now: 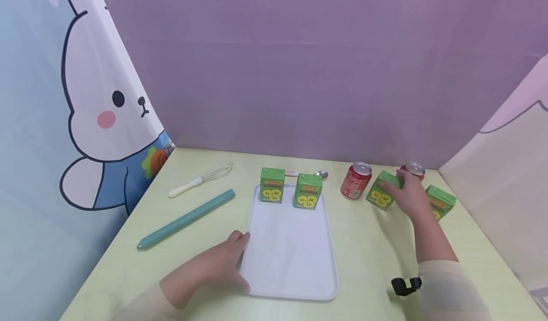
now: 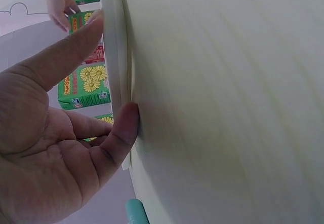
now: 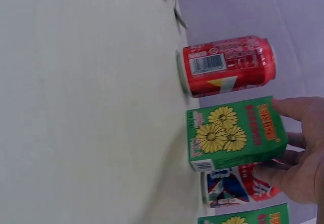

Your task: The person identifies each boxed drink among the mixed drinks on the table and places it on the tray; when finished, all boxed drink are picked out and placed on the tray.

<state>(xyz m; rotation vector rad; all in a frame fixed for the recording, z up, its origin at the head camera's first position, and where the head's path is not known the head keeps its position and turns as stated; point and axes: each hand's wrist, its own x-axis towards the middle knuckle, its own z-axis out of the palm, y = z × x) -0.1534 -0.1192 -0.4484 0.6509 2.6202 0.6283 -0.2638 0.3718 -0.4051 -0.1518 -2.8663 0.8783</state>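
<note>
At the upper right, my right hand (image 1: 411,195) pinches a green juice carton (image 3: 230,133) with yellow flowers by its top, thumb on one side and fingers on the other. The carton tilts slightly, its base close over the table. My left hand (image 1: 227,261) rests at the left side of a white tray (image 1: 291,259), thumb and fingers spread apart along the rim. Two similar cartons (image 1: 271,185) (image 1: 308,191) stand upright at the tray's far end. Another carton (image 1: 441,202) stands right of my right hand, partly covered by the wrist.
A red can (image 1: 356,181) stands left of the held carton, and a second can (image 1: 414,170) is partly hidden behind my right hand. A spoon (image 1: 321,174) lies behind the tray. Left of it lie a whisk (image 1: 201,180) and a teal rolling pin (image 1: 186,220).
</note>
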